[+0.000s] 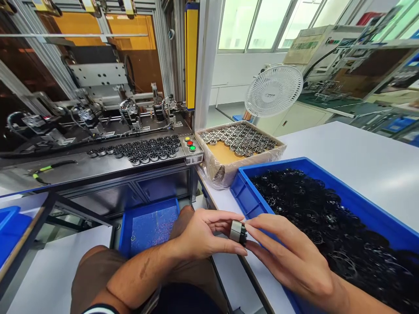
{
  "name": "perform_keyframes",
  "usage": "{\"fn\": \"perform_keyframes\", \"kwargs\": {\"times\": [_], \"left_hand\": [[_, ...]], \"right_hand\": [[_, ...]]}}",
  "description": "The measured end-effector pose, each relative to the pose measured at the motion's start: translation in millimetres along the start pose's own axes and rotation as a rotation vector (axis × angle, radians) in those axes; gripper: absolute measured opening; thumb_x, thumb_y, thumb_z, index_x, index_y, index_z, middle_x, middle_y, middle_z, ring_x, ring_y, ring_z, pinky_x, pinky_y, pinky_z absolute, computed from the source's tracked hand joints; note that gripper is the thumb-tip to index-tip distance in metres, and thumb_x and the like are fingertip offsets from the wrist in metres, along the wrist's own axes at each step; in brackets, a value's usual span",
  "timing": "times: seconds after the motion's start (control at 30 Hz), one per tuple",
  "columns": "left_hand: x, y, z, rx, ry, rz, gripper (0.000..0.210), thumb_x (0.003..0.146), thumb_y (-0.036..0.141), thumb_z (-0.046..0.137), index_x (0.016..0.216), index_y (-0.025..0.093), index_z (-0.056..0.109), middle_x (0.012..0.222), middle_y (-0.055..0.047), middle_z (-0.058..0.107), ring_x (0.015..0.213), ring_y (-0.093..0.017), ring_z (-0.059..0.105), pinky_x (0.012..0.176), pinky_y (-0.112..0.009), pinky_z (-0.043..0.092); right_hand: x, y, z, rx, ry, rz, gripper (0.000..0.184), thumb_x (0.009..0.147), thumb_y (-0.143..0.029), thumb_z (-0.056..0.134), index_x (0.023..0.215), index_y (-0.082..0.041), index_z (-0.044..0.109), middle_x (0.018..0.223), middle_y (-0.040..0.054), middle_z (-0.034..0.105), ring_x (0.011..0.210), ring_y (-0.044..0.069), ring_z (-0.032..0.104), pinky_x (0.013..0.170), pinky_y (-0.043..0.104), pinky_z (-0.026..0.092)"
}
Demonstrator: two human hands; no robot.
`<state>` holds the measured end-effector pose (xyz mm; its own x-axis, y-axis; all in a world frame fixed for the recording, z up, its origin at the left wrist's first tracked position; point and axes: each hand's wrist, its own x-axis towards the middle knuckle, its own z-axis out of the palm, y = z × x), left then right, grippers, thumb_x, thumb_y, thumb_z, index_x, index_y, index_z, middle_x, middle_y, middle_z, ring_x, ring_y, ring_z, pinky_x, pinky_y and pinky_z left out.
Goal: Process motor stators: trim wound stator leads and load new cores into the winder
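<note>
Above my lap, my left hand is closed around a short grey metal ring, thumb below and fingers above. A black toothed plastic piece sits against the ring's right side; whether it is fully seated I cannot tell. From the right, the fingertips of my right hand pinch this black piece. Just beyond my right hand stands a blue bin, heaped with black plastic parts. Behind it, a plastic-lined carton holds many metal rings standing in rows.
At left is a machine with a metal ledge, bearing assembled black-and-metal rings, green-handled pliers and a button box. A white fan stands behind the carton. A blue tray lies low beside my knees.
</note>
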<state>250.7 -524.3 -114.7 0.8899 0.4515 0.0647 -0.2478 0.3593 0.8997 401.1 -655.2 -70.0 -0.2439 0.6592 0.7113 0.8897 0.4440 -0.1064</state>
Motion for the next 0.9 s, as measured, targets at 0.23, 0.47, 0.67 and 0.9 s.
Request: {"fn": "perform_keyframes", "kwargs": {"times": [0.23,0.47,0.67,0.9], "left_hand": [[1,3,-4.2,0.004,-0.046,-0.053,0.064,0.046,0.028,0.097,0.105,0.014,0.076,0.092,-0.007,0.08,0.087,-0.022,0.076,0.084,-0.034,0.062],[-3,-7,-1.0,-0.025,-0.014,-0.114,0.068,0.045,0.033,0.098,0.106,0.013,0.077,0.093,-0.008,0.079,0.085,-0.023,0.074,0.083,-0.034,0.061],[-4,-8,0.5,0.052,0.008,0.026,0.053,0.076,0.038,0.081,0.124,0.019,0.069,0.122,-0.013,0.07,0.097,-0.022,0.071,0.089,-0.034,0.058],[6,7,-24.1,0.214,0.06,0.066,0.041,0.089,0.04,0.066,0.123,0.018,0.068,0.118,-0.013,0.071,0.093,-0.02,0.069,0.083,-0.033,0.057]], "right_hand": [[-2,1,-1,0.009,-0.016,-0.001,0.031,0.094,-0.004,0.057,0.123,-0.013,0.061,0.104,0.0133,0.067,0.099,0.022,0.067,0.082,0.034,0.062],[0,-7,5,-0.044,0.0,-0.019,0.025,0.095,-0.006,0.057,0.119,-0.01,0.061,0.098,0.0147,0.068,0.097,0.023,0.067,0.08,0.035,0.062],[-1,33,-7,0.005,-0.086,0.165,0.022,0.097,-0.024,0.06,0.117,-0.017,0.065,0.104,0.012,0.069,0.094,0.022,0.069,0.081,0.034,0.061],[-42,143,-36,-0.286,-0.548,0.82,0.02,0.074,-0.008,0.062,0.084,-0.016,0.077,0.084,0.009,0.076,0.075,0.026,0.073,0.075,0.036,0.061]]}}
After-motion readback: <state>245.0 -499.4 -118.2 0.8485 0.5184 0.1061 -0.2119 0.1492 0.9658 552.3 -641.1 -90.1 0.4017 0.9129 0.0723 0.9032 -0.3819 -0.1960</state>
